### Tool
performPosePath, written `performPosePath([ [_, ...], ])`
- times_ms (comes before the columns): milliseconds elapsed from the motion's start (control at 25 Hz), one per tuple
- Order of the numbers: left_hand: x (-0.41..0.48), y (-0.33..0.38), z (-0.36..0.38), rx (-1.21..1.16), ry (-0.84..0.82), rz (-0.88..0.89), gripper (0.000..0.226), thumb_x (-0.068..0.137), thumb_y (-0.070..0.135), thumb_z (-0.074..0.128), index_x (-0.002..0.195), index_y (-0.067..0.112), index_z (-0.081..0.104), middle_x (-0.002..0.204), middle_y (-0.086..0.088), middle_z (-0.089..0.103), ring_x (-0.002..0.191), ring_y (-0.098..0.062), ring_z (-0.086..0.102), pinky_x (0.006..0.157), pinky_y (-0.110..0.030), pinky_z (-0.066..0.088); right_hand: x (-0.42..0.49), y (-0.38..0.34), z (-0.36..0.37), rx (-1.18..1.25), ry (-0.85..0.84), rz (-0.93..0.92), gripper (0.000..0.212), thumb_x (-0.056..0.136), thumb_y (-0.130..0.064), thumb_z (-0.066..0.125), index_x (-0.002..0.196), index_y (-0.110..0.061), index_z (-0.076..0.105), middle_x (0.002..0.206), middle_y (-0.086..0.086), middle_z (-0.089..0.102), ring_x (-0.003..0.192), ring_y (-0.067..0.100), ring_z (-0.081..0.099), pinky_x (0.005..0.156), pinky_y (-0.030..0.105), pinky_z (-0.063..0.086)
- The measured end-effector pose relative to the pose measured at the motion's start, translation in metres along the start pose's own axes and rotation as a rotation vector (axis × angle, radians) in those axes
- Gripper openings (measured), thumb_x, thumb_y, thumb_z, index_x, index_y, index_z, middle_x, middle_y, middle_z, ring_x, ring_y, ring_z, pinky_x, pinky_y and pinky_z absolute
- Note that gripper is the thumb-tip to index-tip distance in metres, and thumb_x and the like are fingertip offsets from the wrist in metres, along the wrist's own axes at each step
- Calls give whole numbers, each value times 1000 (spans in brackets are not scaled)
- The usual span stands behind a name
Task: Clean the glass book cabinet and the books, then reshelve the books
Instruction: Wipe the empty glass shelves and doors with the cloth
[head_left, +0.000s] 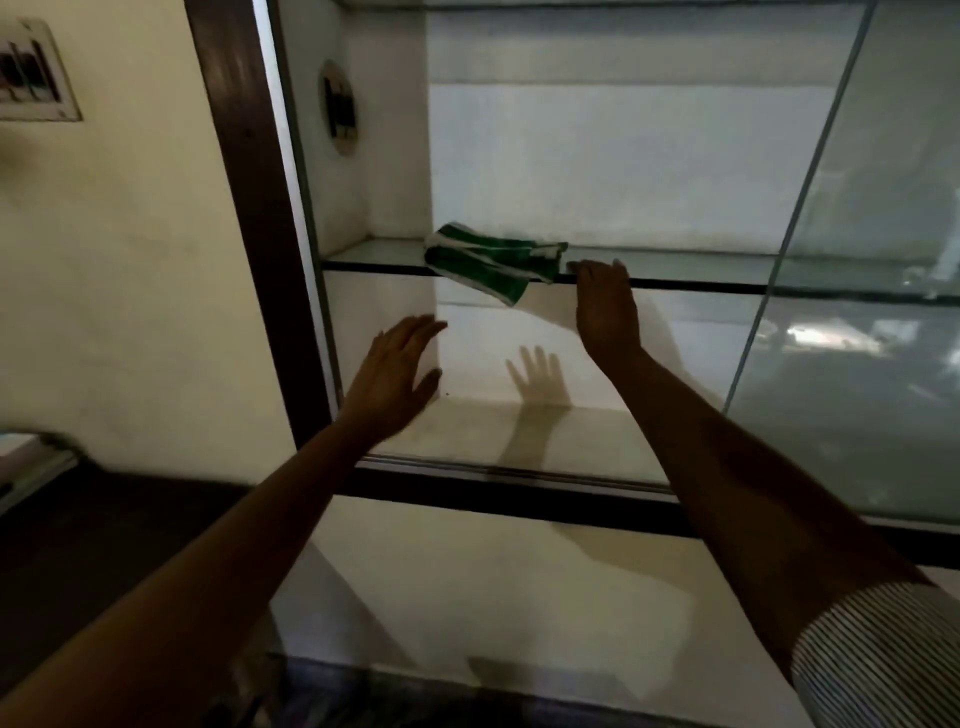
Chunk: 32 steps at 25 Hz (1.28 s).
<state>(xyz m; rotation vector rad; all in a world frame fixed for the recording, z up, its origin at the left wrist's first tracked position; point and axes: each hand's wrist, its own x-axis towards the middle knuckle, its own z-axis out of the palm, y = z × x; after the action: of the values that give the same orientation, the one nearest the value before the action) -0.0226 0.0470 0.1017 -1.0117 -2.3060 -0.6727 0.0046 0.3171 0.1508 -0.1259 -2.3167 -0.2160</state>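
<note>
A glass book cabinet (597, 156) with a pale interior fills most of the view from the head camera, its sliding glass door (883, 364) covering the right side and leaving the left side open. A cream wall (130, 260) lies to the left, meeting the cabinet's dark wooden frame (244, 156). A person reaches into the open side with both bare arms, a striped sleeve (878, 660) showing on the right one. A glass shelf (701, 285) crosses the cabinet at mid-height. On it lies a crumpled green-and-white cloth (493, 262), one corner drooping over the front edge. The right grip (605, 306) is released, its fingers laid over the shelf's front edge just beside the cloth and grasping nothing; whether it touches the cloth cannot be told. The left grip (395, 369) is also released, its fingers straight, held in the air below the shelf near the frame. A hand's shadow (537, 379) falls on the back panel of the lower compartment. A switch plate (34, 73) sits on the wall at far left.
</note>
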Motion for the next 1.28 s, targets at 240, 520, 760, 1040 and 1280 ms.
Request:
performPosePath([
  [240,-5,-3,-13,71,-68,-113,59,90,18,57,143,13,32,149,-11,32,139,-27,26,112,-51,24,-2,5,-4,67,-55,-44,44,72,4,33,106,11,60,93,26,62,85,41,62,88,51,45],
  [520,29,5,-40,88,-24,-89,62,91,18,56,145,11,27,149,-12,31,137,-27,29,112,-48,26,11,8,-22,53,-286,-12,52,87,-2,43,138,1,33,136,21,40,124,35,39,105,39,22],
  [760,92,-34,-36,352,25,-4,69,86,19,60,146,10,26,151,-13,27,141,-31,21,113,-52,14,35,15,-21,145,-320,17,54,91,-24,56,138,-7,37,140,15,39,128,30,37,103,36,32],
  [1040,120,-84,2,452,192,196,27,85,18,61,109,7,66,106,-17,69,97,-38,65,87,-55,46,36,24,9,-205,122,-227,24,62,-13,84,78,-10,68,57,4,59,42,21,55,37,18,34],
  [1280,119,-79,-5,404,249,285,28,86,14,51,106,3,68,100,-17,71,86,-34,69,67,-38,55,33,39,23,-19,226,-269,24,75,-8,58,94,-7,71,87,10,72,72,25,70,52,26,52],
])
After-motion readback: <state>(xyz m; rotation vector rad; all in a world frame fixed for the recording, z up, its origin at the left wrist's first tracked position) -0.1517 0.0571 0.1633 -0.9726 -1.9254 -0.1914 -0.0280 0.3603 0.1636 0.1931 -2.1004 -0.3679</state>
